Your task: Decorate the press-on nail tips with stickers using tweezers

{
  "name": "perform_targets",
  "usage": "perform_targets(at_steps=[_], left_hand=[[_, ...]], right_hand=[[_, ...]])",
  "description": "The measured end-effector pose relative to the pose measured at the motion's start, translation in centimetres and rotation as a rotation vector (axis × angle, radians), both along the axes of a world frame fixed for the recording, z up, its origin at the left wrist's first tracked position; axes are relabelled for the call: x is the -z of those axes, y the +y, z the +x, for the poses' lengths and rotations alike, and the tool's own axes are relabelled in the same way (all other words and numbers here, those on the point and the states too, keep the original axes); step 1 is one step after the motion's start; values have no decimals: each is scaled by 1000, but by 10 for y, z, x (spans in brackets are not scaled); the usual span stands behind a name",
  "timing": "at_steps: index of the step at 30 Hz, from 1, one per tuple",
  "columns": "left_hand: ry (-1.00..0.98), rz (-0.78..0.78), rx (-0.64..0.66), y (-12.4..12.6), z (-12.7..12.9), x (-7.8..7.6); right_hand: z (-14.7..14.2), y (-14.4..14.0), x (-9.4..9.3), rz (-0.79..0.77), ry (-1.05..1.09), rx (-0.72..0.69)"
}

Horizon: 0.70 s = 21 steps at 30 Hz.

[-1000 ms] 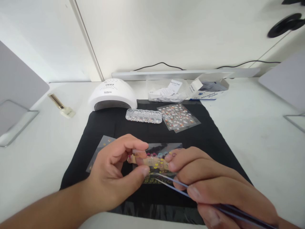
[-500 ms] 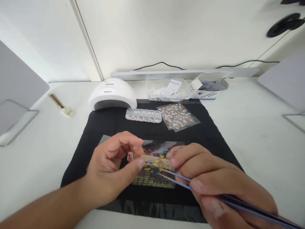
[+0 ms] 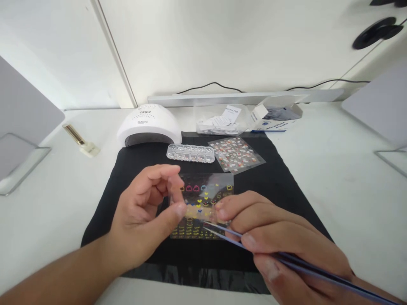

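Observation:
A clear sticker sheet (image 3: 219,180), printed with small coloured outlines and yellow and blue hearts, is between my two hands above the black cloth. My left hand (image 3: 149,207) has its thumb and curled fingers closed at the sheet's left edge. A skin-toned band shows through the sheet's middle. Slim blue-purple tweezers (image 3: 233,239) are in my right hand (image 3: 280,233), their two tips slightly apart over the sheet's lower part. The upper fingertips of my right hand overlap the sheet's right side; whether they pinch it I cannot tell.
Behind the hands lie a clear compartment case of small gems (image 3: 190,153) and overlapping sticker sheets (image 3: 237,153) on the black cloth (image 3: 143,163). Further back stand a white nail lamp (image 3: 149,125), a plastic tub (image 3: 222,120) and an alcohol pads box (image 3: 276,118). A polish bottle (image 3: 81,142) lies left.
The sticker sheet has shifted left and up, and it looks more level. My right hand has moved left with the tweezers. The left fingers have moved slightly left and up.

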<state>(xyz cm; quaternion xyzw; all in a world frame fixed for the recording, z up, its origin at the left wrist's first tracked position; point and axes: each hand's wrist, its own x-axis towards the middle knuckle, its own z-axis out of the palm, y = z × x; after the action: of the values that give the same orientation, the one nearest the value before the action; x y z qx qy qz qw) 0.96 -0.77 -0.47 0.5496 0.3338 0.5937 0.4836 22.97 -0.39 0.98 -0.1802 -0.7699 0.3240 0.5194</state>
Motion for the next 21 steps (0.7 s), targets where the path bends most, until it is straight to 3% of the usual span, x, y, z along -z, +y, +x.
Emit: perform_targets(at_steps=[8,21], left_hand=[[148,178,165,4,-6,3],[57,-46,98,-1,-3,-4]], right_hand=[[-4,6,13,-94,265,86],[-4,6,4,-125,286,72]])
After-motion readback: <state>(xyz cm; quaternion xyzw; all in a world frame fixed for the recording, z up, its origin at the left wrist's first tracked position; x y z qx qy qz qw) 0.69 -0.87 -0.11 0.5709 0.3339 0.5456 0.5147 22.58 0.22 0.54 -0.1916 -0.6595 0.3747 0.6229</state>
